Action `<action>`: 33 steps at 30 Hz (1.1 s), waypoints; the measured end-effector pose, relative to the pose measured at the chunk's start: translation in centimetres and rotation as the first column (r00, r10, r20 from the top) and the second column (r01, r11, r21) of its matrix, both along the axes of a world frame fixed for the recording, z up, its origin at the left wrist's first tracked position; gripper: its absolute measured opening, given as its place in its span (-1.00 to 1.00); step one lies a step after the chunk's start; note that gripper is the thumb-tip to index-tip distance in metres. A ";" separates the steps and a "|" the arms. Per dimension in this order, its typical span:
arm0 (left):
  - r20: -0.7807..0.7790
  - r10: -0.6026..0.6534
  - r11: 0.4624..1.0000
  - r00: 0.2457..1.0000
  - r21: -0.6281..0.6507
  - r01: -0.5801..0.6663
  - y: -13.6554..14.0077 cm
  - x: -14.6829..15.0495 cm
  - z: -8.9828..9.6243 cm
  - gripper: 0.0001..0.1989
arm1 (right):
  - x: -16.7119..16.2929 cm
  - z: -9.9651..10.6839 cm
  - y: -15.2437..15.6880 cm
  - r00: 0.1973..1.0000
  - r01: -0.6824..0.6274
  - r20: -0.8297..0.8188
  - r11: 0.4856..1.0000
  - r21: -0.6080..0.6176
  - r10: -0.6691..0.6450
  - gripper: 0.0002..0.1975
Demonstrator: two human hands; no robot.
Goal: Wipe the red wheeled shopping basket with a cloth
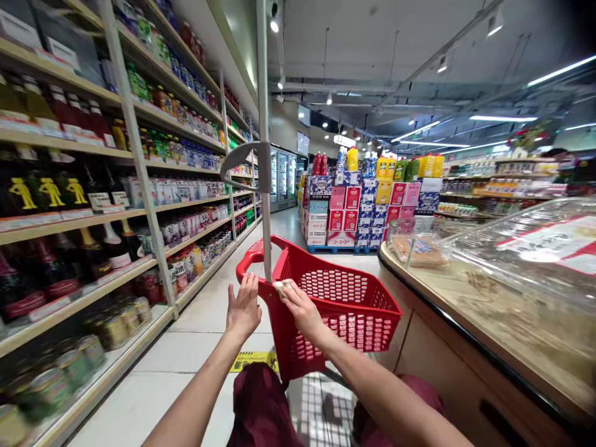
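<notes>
A red plastic shopping cart (321, 323) with perforated basket sides stands right in front of me. My right hand (302, 310) presses a small crumpled whitish cloth (283, 285) against the cart's near rim, beside the foot of a metal pole (265, 223). Just left of that pole, my left hand (244, 307) rests on the red rim with its fingers stretched out, holding nothing. A grey plastic handle (249, 164) is fixed higher up on the pole. Below the basket, part of the cart's lower frame is hidden by my arms and knees.
Shelves of bottles and cans (112, 242) line the left side. Along the right runs a display counter (465, 298) with clear plastic covers. Stacked drink boxes (344, 211) stand ahead on a blue pallet. A yellow floor sticker (254, 361) lies on the white tiles.
</notes>
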State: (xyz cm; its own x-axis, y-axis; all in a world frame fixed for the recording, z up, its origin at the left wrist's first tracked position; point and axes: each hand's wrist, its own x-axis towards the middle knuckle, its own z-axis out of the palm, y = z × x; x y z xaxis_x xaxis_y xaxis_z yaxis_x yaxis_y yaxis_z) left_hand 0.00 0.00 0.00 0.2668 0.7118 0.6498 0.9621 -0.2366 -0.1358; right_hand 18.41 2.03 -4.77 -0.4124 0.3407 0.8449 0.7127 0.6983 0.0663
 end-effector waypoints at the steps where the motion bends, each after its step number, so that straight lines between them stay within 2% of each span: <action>1: 0.002 0.007 1.000 1.000 0.008 -0.007 -0.1 0.0 0.0 -0.37 | -0.8 0.5 0.2 1.000 -0.005 0.016 1.000 -0.002 0.005 -0.61; 3: 0.001 0.012 1.000 1.000 0.017 -0.012 -0.3 -0.1 -0.1 -0.35 | -2.0 0.6 0.3 0.997 -0.016 0.071 1.000 -0.021 0.017 -0.61; 4: -0.002 0.011 1.000 1.000 0.019 -0.011 -0.5 -0.1 -0.3 -0.35 | -2.3 -0.1 0.1 0.994 -0.021 0.109 0.999 -0.039 0.026 -0.61; 7: -0.020 -0.014 1.000 1.000 0.011 0.014 -1.0 -0.3 -1.1 -0.35 | -2.4 -3.7 -1.1 0.958 -0.030 0.278 0.991 -0.129 0.065 -0.66; 9: -0.023 -0.025 1.000 0.999 0.000 0.025 -1.2 -0.5 -1.5 -0.35 | -2.3 -5.0 -1.6 0.938 -0.027 0.336 0.986 -0.164 0.082 -0.69; 10: -0.016 -0.018 1.000 1.000 -0.001 0.018 -1.2 -0.6 -1.5 -0.35 | -2.3 -4.9 -1.6 0.939 -0.026 0.333 0.986 -0.162 0.079 -0.69; 15: 0.044 0.028 0.999 0.999 0.019 -0.028 -0.4 -0.8 -0.7 -0.34 | -2.6 -1.2 -0.5 0.972 -0.028 0.231 0.998 -0.065 0.043 -0.62; 19: 0.044 -0.004 0.999 0.999 0.040 0.002 -0.1 -0.9 -0.2 -0.32 | -1.6 -3.1 -1.6 0.919 -0.044 0.385 0.994 -0.103 0.080 -0.66; 21: 0.064 0.002 0.998 0.998 0.055 -0.005 0.0 -1.1 0.2 -0.31 | -1.3 -2.8 -1.6 0.915 -0.033 0.398 0.996 -0.079 0.062 -0.65; 22: 0.082 0.012 0.998 0.997 0.064 -0.017 0.1 -1.2 0.5 -0.31 | -1.4 -1.7 -1.3 0.924 -0.029 0.380 0.998 -0.050 0.046 -0.64; 24: 0.116 0.032 0.996 0.993 0.077 -0.041 0.4 -1.4 1.4 -0.30 | -1.9 2.7 -0.2 0.941 -0.034 0.336 0.999 0.022 0.024 -0.60; 28: 0.145 0.037 0.997 0.989 0.069 -0.047 1.2 -1.3 3.5 -0.30 | -2.6 14.6 2.7 0.897 -0.117 0.437 0.989 0.088 0.067 -0.56; 29: 0.151 0.032 0.997 0.988 0.066 -0.042 1.4 -1.1 3.9 -0.30 | -2.5 17.0 3.2 0.916 -0.085 0.400 0.990 0.114 0.033 -0.53; 31: 0.172 0.026 0.997 0.985 0.063 -0.038 1.7 -0.8 4.4 -0.31 | -2.2 19.7 3.7 0.950 -0.019 0.310 0.987 0.162 -0.033 -0.49; 33: 0.191 0.022 0.998 0.981 0.058 -0.034 1.8 -0.5 4.6 -0.31 | -2.0 19.2 3.6 0.959 0.007 0.278 0.984 0.181 -0.058 -0.49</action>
